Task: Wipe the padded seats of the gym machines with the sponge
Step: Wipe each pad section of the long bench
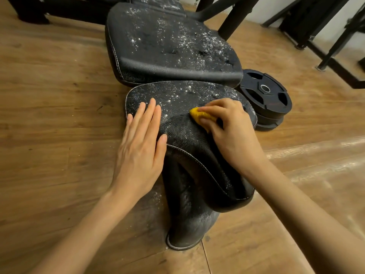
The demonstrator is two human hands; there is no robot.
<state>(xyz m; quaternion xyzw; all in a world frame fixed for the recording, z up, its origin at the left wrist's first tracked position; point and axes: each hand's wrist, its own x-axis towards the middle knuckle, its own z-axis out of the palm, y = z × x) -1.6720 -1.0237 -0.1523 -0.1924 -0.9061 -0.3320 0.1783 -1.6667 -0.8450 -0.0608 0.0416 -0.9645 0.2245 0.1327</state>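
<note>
Right hand: right hand [227, 123] has fingers and thumb curled round the yellow sponge [202, 115], pinning it to the seat pad; the low, clamped grip looks meant to put pressure into the stroke.
Sponge: mostly hidden under the fingers, one yellow corner showing; it sits right of centre on the near seat pad, at the edge of the speckled zone.
Left hand: left hand [142, 143] lies flat, fingers straight and close together, palm down on the pad's left side; it holds nothing and probably steadies the pad against the rubbing.
Near seat pad: black padded seat [185, 135], white stitched rim; white flecks thick toward the far edge, the leather near the hands darker and cleaner.
Far pad: second black pad [169, 42] just beyond, heavily flecked and worn, apparently untouched.
Progress (judgement): early; one pad partly wiped.
Surroundings: stack of black weight plates [265, 93] just right of the pads on the wooden floor [49, 95]; black machine frame [235, 16] behind.
</note>
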